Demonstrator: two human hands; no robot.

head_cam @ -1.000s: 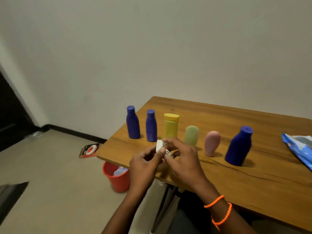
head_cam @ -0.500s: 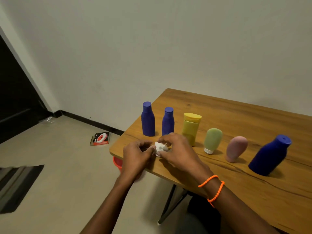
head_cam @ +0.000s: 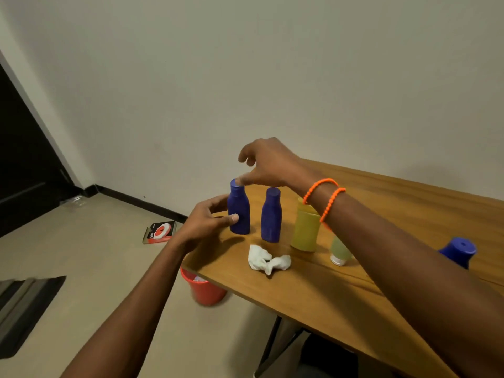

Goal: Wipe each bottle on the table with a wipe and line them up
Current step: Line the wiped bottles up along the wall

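Nothing here is reading clearly to me. The red and black packet (head_cam: pixel 159 231) lying on the floor is showing some white print, too small and blurred to make out; the bottles are showing no legible labels.

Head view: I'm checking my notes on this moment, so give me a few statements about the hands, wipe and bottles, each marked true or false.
1. The wipe lies crumpled on the table. True.
2. The right hand holds the wipe. False: it holds nothing, with a fingertip at the cap of the leftmost blue bottle.
3. The left hand is at the leftmost blue bottle's side. True.
4. The yellow bottle lies toppled. False: it stands upright.
5. A red bucket sits on the table. False: it is on the floor below the edge.
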